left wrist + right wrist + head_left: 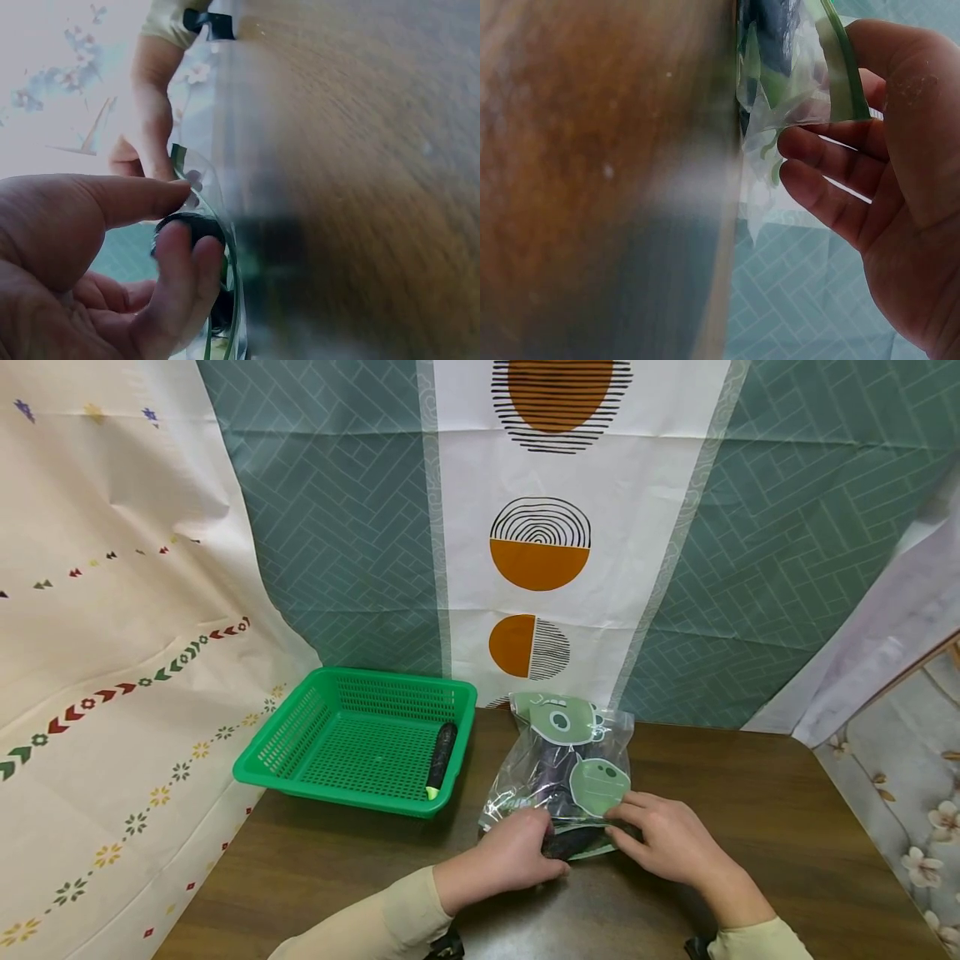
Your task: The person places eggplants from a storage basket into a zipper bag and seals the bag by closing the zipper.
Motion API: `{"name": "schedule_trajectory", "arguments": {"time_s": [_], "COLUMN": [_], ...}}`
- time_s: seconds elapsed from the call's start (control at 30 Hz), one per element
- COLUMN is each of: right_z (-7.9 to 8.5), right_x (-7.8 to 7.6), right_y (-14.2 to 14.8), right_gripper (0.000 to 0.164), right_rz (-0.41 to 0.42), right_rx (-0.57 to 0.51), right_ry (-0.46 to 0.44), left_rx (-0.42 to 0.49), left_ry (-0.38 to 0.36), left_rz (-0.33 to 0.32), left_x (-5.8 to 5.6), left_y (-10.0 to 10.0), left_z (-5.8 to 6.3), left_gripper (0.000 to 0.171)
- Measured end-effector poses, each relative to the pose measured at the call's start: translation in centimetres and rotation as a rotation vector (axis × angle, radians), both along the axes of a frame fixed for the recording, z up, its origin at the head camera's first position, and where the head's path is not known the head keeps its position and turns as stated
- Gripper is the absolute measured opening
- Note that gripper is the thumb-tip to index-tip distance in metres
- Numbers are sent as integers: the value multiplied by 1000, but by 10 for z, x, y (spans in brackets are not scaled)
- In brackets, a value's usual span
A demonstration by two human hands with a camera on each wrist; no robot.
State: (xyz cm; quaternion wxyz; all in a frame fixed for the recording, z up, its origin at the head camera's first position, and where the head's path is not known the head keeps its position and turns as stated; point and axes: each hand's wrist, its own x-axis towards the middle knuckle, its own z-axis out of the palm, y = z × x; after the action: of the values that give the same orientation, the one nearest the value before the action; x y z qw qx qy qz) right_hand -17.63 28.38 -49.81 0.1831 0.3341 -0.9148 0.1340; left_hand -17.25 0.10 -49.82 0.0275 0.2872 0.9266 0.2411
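A clear zip bag [600, 785] with green cartoon shapes lies in front of me, its mouth towards me. Inside it shows a long dark purple thing [553, 772], partly covered by the print. At the mouth lies a dark cucumber [577, 842]. My left hand [517, 852] holds the cucumber's left end, fingers curled round it; in the left wrist view the blackish end [196, 225] sits between thumb and fingers, beside the bag's green edge. My right hand [671, 835] pinches the right corner of the bag's mouth, and the right wrist view shows the green zip strip [846, 67] at its fingers.
A green plastic basket [262, 777] stands on the left of the brown wooden table [720, 768]. Another dark cucumber [442, 756] with a light green tip lies along its right side. A patterned curtain [345, 527] hangs behind the table.
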Motion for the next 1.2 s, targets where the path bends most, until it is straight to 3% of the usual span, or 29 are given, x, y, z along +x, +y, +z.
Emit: {"name": "schedule_trajectory", "arguments": {"time_s": [0.2,0.33,0.43,0.67,0.83,1.2], "right_z": [-1,-1,-1,-1,0,0], "right_x": [0,0,0,0,-1,-1], "right_y": [0,0,0,1,1,1], "right_gripper": [14,14,15,15,14,16], "right_rz": [0,1,1,-4,-11,-2], "right_rx": [-1,4,6,11,11,8], "right_ry": [-2,8,9,-1,-10,13], "left_rx": [42,32,28,-55,-144,-185], "left_ry": [58,71,53,31,76,149], "left_rz": [-75,-79,-69,18,58,60], "left_x": [-17,-21,-17,11,17,15], "left_y": [-5,-6,-5,-1,6,14], "left_z": [-47,-62,-54,8,12,9], "left_gripper": [47,53,48,38,41,54]}}
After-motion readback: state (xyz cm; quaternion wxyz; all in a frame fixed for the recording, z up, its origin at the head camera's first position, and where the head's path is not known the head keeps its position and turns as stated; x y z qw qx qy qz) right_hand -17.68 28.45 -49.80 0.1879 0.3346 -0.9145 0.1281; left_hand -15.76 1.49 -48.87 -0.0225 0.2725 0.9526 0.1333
